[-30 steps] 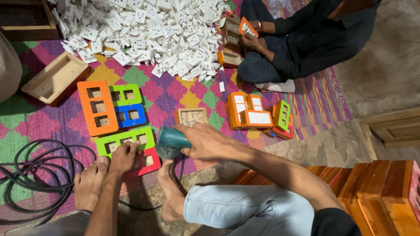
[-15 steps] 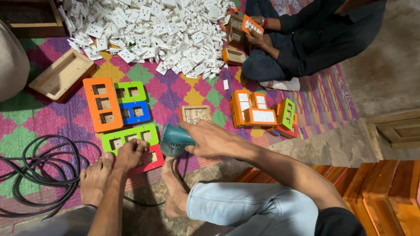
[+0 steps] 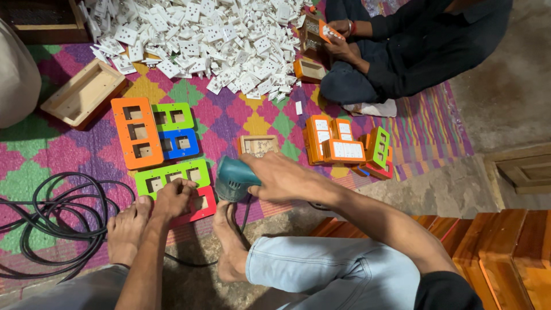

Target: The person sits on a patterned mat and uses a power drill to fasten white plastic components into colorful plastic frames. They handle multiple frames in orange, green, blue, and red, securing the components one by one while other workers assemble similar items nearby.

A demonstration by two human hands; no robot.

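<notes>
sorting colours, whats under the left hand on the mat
The left hand presses on a red panel, beside the green panel. The panel's part beneath the hand is hidden.

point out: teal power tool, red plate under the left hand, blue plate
teal power tool (image 3: 232, 177), head view, on its rounded body.
red plate (image 3: 202, 208), head view, right end beside the cut-out.
blue plate (image 3: 175, 150), head view, strip between its cut-outs.

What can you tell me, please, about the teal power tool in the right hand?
The tool is a compact electric hand tool with a teal body that looks like plastic; its rounded end points left. The right hand wraps over its rear from the right. Its nose reaches the red plate pressed down by the left hand, on the patterned mat. A black cable runs down from it beside a bare foot. Its working tip is hidden.
</notes>
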